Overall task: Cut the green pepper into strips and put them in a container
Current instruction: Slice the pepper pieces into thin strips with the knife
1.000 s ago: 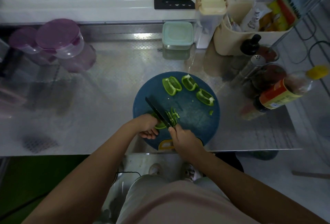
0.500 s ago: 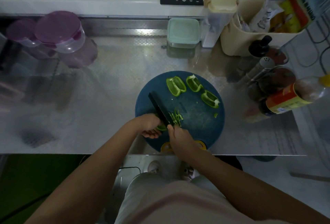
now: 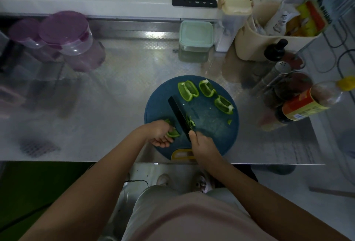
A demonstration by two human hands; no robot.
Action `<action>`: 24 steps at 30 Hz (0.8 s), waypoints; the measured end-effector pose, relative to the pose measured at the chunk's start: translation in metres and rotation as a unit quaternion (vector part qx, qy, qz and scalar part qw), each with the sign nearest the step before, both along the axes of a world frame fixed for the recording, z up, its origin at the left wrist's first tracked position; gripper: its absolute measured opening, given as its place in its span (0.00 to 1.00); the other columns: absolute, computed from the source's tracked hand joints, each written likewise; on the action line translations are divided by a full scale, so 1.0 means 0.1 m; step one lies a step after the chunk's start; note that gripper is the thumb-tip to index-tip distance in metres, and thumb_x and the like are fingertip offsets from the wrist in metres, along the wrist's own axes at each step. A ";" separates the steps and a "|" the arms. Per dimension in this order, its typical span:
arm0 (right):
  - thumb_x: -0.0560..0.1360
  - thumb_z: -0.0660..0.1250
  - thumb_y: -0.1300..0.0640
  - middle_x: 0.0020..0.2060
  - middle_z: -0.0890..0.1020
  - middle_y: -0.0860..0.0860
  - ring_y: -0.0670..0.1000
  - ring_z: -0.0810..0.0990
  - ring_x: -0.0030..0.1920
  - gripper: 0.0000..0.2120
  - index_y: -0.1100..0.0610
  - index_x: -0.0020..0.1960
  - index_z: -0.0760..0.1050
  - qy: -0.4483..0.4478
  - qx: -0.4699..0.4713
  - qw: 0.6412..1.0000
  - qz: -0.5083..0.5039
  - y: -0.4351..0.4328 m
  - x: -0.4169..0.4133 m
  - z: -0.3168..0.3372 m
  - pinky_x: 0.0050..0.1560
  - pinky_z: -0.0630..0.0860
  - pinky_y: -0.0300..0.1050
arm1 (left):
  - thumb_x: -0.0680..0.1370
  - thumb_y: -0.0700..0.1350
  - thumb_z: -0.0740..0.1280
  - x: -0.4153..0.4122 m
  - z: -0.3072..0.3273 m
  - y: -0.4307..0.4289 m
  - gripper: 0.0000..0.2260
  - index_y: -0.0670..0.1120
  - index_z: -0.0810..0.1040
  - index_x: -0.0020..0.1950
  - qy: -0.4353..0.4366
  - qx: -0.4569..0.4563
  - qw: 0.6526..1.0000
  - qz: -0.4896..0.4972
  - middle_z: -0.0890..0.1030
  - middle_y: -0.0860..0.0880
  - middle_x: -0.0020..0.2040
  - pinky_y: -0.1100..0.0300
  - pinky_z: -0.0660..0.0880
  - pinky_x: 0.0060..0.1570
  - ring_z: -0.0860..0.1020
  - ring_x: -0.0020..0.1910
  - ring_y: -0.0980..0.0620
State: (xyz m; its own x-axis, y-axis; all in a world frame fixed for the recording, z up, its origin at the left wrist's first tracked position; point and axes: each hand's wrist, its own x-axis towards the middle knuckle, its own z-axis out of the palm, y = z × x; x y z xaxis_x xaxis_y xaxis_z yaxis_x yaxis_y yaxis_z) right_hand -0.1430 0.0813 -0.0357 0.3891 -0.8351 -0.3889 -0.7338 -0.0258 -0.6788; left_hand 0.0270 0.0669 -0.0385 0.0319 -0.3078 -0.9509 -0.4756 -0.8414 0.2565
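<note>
1. On the round blue cutting board (image 3: 211,133), which sits at the front edge of the steel counter (image 3: 115,96), the left hand (image 3: 160,134) pins down a green pepper piece (image 3: 172,133). Its fingers are curled over the piece, so only the right end shows.
2. The right hand (image 3: 201,143) is wrapped round the handle of a black knife (image 3: 179,115). The blade runs away from the person and a little to the left, just beside the held piece. I cannot tell whether its edge touches the board.
3. A small heap of cut strips (image 3: 190,121) lies against the right side of the blade.
4. Three uncut pepper sections (image 3: 187,90) lie on the far half of the board with their hollow sides up. They form a loose arc, apart from each other and well clear of the knife.
5. A tiny green scrap (image 3: 229,121) lies alone near the board's right side.
6. A square container with a mint lid (image 3: 196,33) stands closed at the back of the counter, well apart from the board.
7. Purple-lidded jars (image 3: 65,29) stand at the back left.
8. A beige bin (image 3: 259,45), a metal shaker (image 3: 276,73) and an orange-labelled bottle (image 3: 307,104) crowd the right side.
</note>
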 end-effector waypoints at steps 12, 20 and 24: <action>0.82 0.45 0.48 0.47 0.78 0.60 0.60 0.77 0.49 0.20 0.61 0.56 0.70 0.064 0.015 0.994 0.092 0.11 0.03 0.16 0.43 0.65 0.47 | 0.82 0.48 0.50 0.05 0.07 0.02 0.19 0.43 0.76 0.40 0.013 -0.026 1.000 -0.001 0.75 0.48 0.34 0.66 0.66 0.28 0.71 0.30 0.55; 0.82 0.45 0.48 0.46 0.78 0.60 0.60 0.77 0.47 0.20 0.61 0.55 0.69 0.075 0.008 0.992 0.101 0.12 0.04 0.10 0.43 0.69 0.49 | 0.82 0.49 0.50 0.02 0.03 0.02 0.20 0.43 0.74 0.40 0.002 -0.019 1.000 -0.018 0.75 0.48 0.34 0.65 0.64 0.29 0.70 0.30 0.54; 0.83 0.47 0.50 0.45 0.78 0.63 0.62 0.77 0.48 0.19 0.63 0.51 0.70 0.047 0.028 0.995 0.081 0.08 0.10 0.04 0.42 0.67 0.48 | 0.82 0.48 0.49 0.01 0.02 0.02 0.19 0.43 0.73 0.39 0.003 -0.025 1.000 -0.013 0.74 0.48 0.34 0.65 0.64 0.28 0.70 0.30 0.54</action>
State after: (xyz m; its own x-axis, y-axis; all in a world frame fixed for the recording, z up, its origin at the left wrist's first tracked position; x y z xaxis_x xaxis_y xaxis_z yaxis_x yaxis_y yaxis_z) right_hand -0.1334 0.0889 -0.0316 0.4765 -0.7405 -0.4740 -0.7833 -0.1127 -0.6113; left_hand 0.0278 0.0691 -0.0364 0.0181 -0.3560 -0.9343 -0.4961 -0.8145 0.3008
